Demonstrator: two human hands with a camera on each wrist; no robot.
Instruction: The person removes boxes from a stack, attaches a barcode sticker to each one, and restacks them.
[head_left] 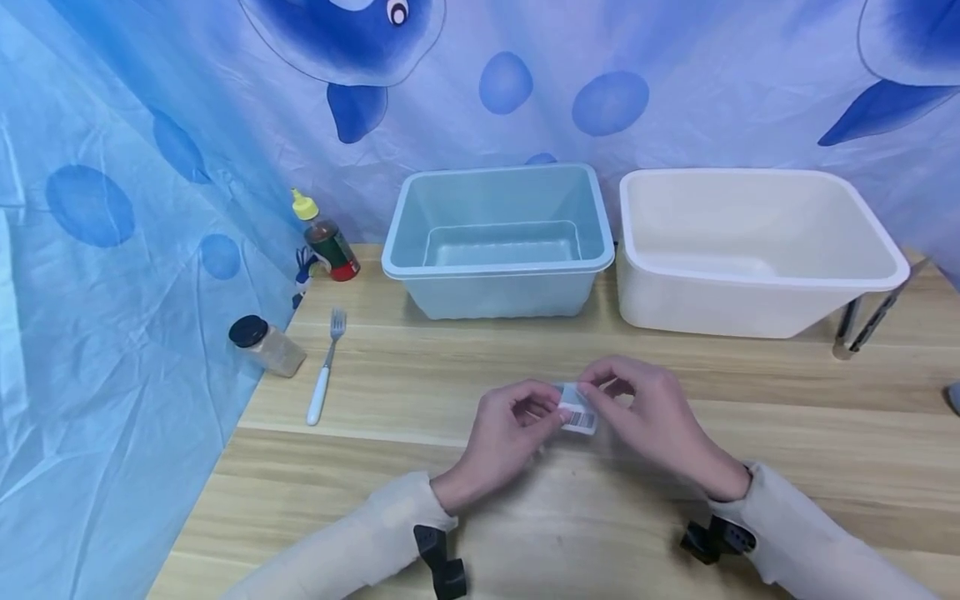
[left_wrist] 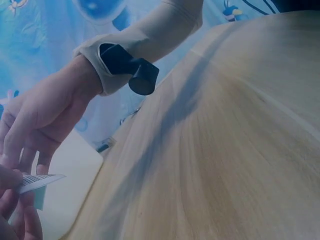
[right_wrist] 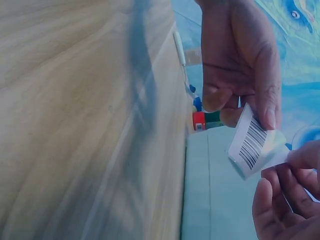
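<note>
A small flat white piece printed with a barcode (head_left: pixel 578 418) is held between both hands above the table. My left hand (head_left: pixel 510 429) pinches its left edge, thumb by the printed face. My right hand (head_left: pixel 648 412) pinches its upper right corner between thumb and fingers. The right wrist view shows the barcoded piece (right_wrist: pixel 251 142) tilted, a shiny part toward the right hand (right_wrist: pixel 292 192), and the left hand's (right_wrist: pixel 245 65) thumb on it. In the left wrist view the barcoded piece (left_wrist: pixel 42 182) appears nearly edge-on below the right hand (left_wrist: pixel 45 110). Whether it is a label or packet, I cannot tell.
Behind the hands stand a light blue basin (head_left: pixel 498 293) and a white basin (head_left: pixel 705 304). To the left lie a white-handled fork (head_left: pixel 321 387), a black-lidded jar (head_left: pixel 273 350) and a yellow-capped bottle (head_left: pixel 330 242). A metal stand (head_left: pixel 873 321) is beside the white basin.
</note>
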